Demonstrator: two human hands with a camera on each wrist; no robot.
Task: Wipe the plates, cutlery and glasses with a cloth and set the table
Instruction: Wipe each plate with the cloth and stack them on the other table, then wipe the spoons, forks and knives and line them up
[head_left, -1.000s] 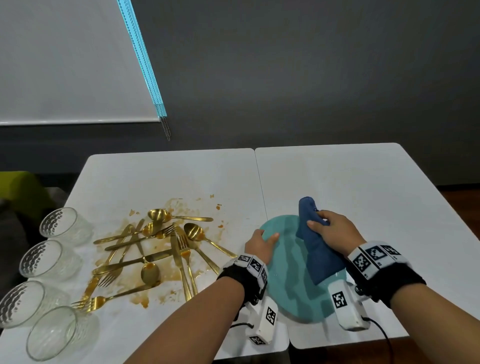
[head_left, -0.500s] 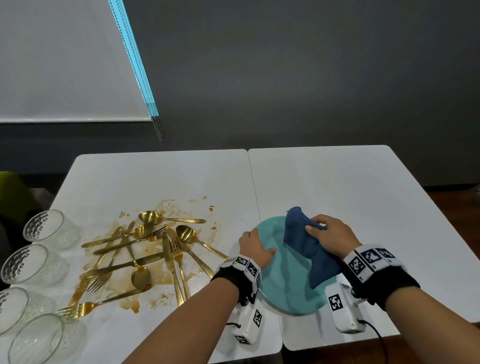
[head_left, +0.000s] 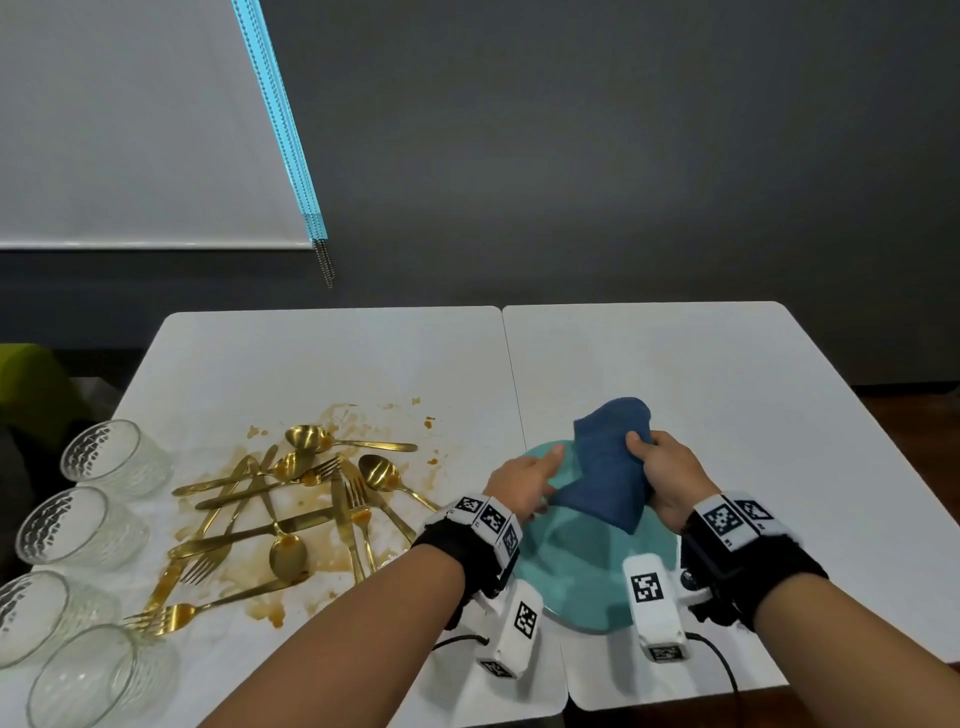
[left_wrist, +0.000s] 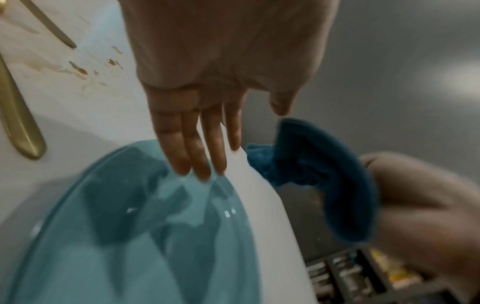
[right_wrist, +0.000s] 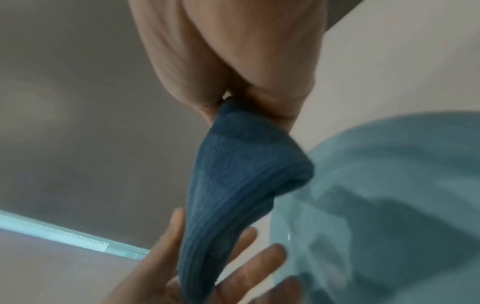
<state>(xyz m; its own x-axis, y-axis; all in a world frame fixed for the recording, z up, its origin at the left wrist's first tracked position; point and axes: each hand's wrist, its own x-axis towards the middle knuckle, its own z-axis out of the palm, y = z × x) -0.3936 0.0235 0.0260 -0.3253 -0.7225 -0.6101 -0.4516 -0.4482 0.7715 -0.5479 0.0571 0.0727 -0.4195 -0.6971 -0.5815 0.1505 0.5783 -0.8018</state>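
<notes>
The teal plate (head_left: 582, 577) lies at the table's (head_left: 727, 395) six-o'clock edge; the right hand (head_left: 670, 483) pinches the blue cloth (head_left: 608, 467) at its twelve o'clock; the left hand (head_left: 524, 480), fingers straight, presses its ten-o'clock rim; a hard wipe could skid it off the edge.

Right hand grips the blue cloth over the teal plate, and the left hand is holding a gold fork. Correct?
Not quite. The left hand holds no fork; its straight fingers rest on the teal plate, as the left wrist view shows. The right hand does grip the blue cloth.
</notes>
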